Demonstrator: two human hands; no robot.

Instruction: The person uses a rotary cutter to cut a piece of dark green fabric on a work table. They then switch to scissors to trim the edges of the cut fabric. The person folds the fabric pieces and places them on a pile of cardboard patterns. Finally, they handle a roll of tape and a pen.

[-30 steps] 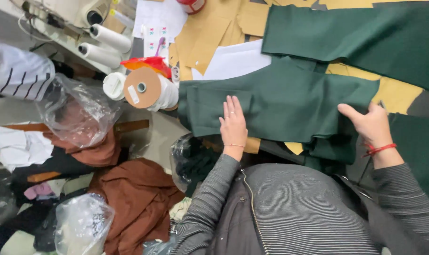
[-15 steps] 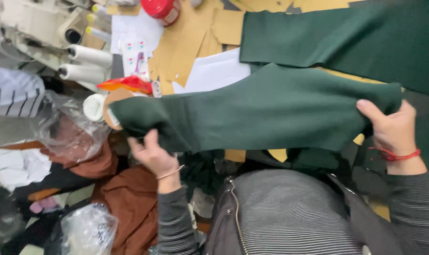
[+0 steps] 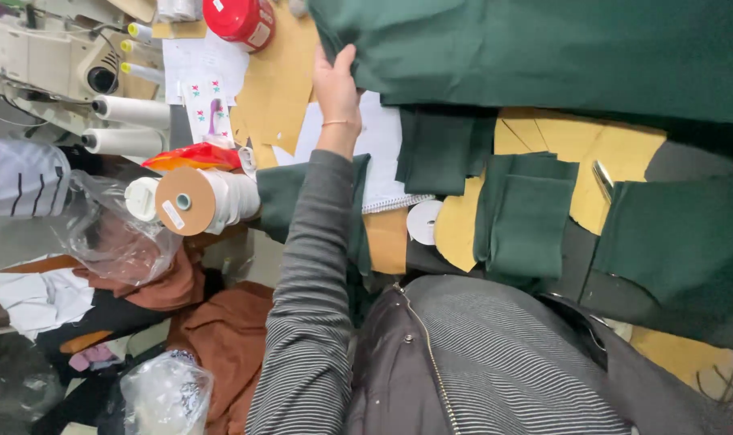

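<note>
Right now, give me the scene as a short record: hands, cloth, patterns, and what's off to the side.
left hand: raised, gripping the edge of the large dark green cloth
right hand: not in view
cut pieces: smaller green fabric pieces lying on tan paper patterns
left side: roll of white tape, white thread cones, sewing machine
top: red round tin
below: brown cloth, clear plastic bags

My worktop (image 3: pixel 664 165) is dark where it shows between tan paper patterns (image 3: pixel 282 80). At its far left corner stands a cream sewing machine (image 3: pixel 44 56) with white thread cones (image 3: pixel 128 113) beside it. Below the edge, brown cloth (image 3: pixel 221 338) and clear plastic bags (image 3: pixel 112 234) crowd the floor.
</note>
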